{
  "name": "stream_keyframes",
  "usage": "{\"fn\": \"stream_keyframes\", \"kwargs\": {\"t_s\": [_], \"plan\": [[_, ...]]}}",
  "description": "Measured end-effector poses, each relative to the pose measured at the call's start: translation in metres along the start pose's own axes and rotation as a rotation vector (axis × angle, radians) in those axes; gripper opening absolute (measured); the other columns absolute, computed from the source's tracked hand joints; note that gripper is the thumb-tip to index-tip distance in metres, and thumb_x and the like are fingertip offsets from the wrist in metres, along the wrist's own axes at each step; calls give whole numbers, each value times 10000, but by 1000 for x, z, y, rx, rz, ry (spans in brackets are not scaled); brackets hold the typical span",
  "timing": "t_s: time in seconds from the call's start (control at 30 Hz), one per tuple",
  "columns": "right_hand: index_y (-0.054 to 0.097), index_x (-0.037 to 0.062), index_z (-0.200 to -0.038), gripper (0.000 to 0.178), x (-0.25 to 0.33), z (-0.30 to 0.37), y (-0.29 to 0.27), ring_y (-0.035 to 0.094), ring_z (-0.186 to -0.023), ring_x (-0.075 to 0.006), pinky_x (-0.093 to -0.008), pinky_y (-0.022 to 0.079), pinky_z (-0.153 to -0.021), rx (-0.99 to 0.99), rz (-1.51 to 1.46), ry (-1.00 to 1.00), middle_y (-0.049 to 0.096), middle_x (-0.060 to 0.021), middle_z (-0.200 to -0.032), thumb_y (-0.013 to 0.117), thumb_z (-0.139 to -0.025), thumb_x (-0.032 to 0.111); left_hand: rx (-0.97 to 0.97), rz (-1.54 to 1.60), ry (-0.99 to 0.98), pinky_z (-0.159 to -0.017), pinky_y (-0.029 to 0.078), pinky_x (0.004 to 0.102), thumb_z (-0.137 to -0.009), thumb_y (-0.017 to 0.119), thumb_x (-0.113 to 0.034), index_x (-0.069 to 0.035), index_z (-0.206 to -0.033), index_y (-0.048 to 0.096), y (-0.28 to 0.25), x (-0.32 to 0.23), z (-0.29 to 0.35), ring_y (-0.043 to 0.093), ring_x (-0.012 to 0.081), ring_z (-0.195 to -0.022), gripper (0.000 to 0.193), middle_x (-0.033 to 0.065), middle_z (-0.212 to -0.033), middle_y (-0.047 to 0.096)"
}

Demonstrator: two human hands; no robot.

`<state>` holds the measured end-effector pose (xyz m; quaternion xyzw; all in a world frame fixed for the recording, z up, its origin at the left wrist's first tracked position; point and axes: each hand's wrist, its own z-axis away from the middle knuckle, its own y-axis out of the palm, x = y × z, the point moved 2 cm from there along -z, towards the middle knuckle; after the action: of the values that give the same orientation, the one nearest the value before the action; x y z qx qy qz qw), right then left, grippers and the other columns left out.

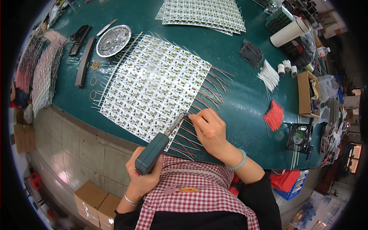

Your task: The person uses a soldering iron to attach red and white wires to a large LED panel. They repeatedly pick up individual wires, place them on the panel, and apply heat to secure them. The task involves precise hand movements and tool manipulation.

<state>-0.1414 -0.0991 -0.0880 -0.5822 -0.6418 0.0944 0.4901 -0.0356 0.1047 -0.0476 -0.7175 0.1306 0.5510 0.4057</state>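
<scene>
A large white circuit board panel [153,82], covered in rows of small yellowish components, lies at a slant on the table. Thin red, white and dark wires [188,142] stick out along its right edge. My left hand [142,177] is wrapped round the grip of a dark green soldering gun [153,152], whose metal tip reaches the panel's right edge. Right beside that tip, my right hand [211,131] pinches a thin wire [187,114] against the edge; its wire end is partly hidden by my fingers.
Left of the panel are a silver dish [114,40], rubber bands [95,65] and a dark bar [85,62]. More panels [203,15] are stacked at the back. Black [251,53], white [269,76] and red wire bundles [273,115] lie right, near a cardboard box [303,94] and fan [299,136].
</scene>
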Motion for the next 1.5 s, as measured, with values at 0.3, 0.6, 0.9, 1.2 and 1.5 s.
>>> {"fn": "stream_keyframes", "kwargs": {"t_s": [0.3,0.6,0.9,1.2,1.5], "plan": [[647,54,-864,170,-1,1,1,577,-675,-215,-330,468,-544,-8,16,-5,550,-48,-757,693,-727,-34,-35,-9,-20,-631,501,285,-744,715,75,64,-933,675,-6,1,7,641,205,-718,193,142,-887,658],[663,54,-854,151,4,-3,-6,580,-682,-231,-345,473,-573,-58,-8,9,576,-49,-774,713,-733,-23,-11,-1,-64,-675,520,296,-742,725,73,72,-966,679,-9,4,17,666,222,-776,228,159,-941,672],[690,39,-882,194,14,5,-6,592,-690,-238,-345,481,-591,49,-96,76,597,-69,-755,748,-723,-55,-12,-33,-27,-685,528,301,-741,733,60,78,-971,674,-13,8,25,673,229,-791,239,165,-952,675],[662,53,-851,134,11,8,0,578,-689,-225,-345,483,-595,33,-51,38,547,-48,-739,725,-746,-3,5,-67,1,-663,527,296,-743,737,47,52,-944,676,-11,8,24,670,218,-767,210,150,-932,669],[671,54,-853,154,12,8,0,578,-696,-222,-342,484,-606,51,-31,36,558,-46,-746,726,-729,-18,-18,-49,6,-627,510,292,-751,740,39,38,-909,670,-8,7,22,653,198,-723,173,125,-893,661]]}}
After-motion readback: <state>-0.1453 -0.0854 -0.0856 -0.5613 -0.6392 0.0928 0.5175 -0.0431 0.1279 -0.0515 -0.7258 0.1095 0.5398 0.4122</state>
